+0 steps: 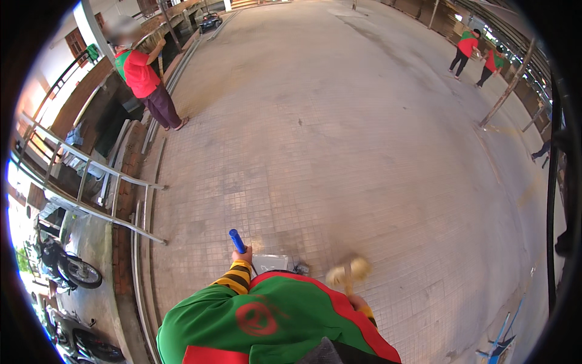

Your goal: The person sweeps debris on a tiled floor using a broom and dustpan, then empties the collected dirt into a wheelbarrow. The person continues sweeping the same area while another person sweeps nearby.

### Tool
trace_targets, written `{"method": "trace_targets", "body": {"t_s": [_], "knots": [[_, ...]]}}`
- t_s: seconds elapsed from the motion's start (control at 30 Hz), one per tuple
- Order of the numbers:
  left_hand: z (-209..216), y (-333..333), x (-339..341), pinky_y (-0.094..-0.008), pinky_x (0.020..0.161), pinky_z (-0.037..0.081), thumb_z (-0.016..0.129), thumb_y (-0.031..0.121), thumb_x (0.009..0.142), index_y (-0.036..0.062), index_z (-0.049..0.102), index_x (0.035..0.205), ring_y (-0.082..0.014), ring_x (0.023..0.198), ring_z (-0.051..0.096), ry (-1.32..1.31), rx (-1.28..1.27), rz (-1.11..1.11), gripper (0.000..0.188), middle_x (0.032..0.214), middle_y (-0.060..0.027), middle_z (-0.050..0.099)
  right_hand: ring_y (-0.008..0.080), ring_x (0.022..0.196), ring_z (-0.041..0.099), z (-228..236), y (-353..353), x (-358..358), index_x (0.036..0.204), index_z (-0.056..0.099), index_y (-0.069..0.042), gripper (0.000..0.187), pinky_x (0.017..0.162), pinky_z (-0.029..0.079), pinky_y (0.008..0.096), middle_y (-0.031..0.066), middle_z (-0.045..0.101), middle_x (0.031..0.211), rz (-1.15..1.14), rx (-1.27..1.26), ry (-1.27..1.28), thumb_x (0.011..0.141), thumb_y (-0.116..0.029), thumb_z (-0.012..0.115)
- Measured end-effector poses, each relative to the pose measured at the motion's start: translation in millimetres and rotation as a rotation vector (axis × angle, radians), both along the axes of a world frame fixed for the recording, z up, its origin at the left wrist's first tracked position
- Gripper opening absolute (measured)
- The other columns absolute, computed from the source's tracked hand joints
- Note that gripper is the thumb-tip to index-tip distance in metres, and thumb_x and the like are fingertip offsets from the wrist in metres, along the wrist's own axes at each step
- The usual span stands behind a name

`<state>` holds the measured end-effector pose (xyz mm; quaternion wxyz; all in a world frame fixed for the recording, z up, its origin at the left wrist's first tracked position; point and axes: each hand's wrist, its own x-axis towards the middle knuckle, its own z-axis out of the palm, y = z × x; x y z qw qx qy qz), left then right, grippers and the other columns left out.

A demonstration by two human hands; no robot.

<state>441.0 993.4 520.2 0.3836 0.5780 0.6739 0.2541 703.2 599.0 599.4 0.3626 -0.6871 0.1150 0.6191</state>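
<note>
My left hand [242, 255] is closed round a blue handle [237, 241], which sticks up past my fingers. Just right of that hand, a pale, flat, pan-like thing [270, 262] shows beyond my green and red top; whether it joins the handle I cannot tell. A small dark round thing [301, 268] lies beside it. At my right side, my right hand [359, 301] grips a short stick topped by a straw-coloured, two-lobed thing [348, 271], blurred by motion. My top hides most of the right forearm.
Tiled paving [291, 164] stretches ahead. Along the left edge stand a metal railing [88, 173] and parked motorcycles [76, 270]. A person [142, 76] holds a long-handled thing at the far left; others [465, 51] stand far right near a leaning post [512, 85]. A blue-framed object [503, 340] is lower right.
</note>
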Motion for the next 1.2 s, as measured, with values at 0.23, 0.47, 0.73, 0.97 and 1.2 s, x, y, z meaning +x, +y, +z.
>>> {"method": "trace_targets", "body": {"t_s": [0.23,0.47,0.73,0.97,1.2], "knots": [[5,8,16,-0.0355,0.065,0.048,0.064,0.032,0.064,0.0056,0.064,0.07,-0.0253,0.066,0.063,0.064,-0.064,-0.05,0.027,0.063,-0.014,0.062,0.0197,0.043,0.052,11,72,17,0.069,0.054,-0.003,0.016,0.039,0.041,0.0338,0.0083,0.052,0.052,-0.071,0.158,-0.158,0.065,-0.01,0.067],[4,16,51,-0.029,0.055,0.047,0.065,0.023,0.069,0.0034,0.063,0.072,-0.0145,0.055,0.058,-0.113,-0.106,-0.284,0.02,0.058,-0.0067,0.06,0.0251,0.056,0.059,38,-11,-40,0.089,0.05,0.002,0.038,0.051,0.047,0.0355,0.0169,0.059,0.069,-0.05,-0.157,-0.52,0.059,-0.014,0.068],[18,15,58,-0.0284,0.058,0.048,0.061,0.016,0.074,-0.0019,0.058,0.082,-0.0164,0.061,0.059,-0.06,-0.113,-0.601,0.02,0.069,-0.0093,0.06,0.0242,0.066,0.063,-1,-140,-200,0.074,0.06,-0.008,0.021,0.056,0.049,0.0339,0.0114,0.063,0.068,0.0,-0.64,-0.453,0.059,-0.023,0.062],[30,20,66,-0.0281,0.059,0.048,0.058,0.013,0.078,-0.0025,0.056,0.083,-0.0164,0.063,0.059,-0.147,-0.149,-0.685,0.016,0.072,-0.0095,0.06,0.0143,0.056,0.061,-84,-161,-186,0.06,0.064,-0.016,0.015,0.051,0.047,0.031,0.0019,0.062,0.059,-0.104,-0.357,-0.151,0.061,-0.03,0.059],[43,25,70,-0.0273,0.056,0.046,0.058,0.014,0.077,-0.0016,0.056,0.079,-0.0142,0.058,0.056,-0.08,-0.102,-0.761,0.016,0.064,-0.008,0.059,0.0207,0.054,0.059,-15,-1,-92,0.069,0.063,0.001,0.023,0.051,0.048,0.0323,0.0128,0.062,0.065,0.035,-0.105,-0.415,0.058,-0.017,0.072]]}}
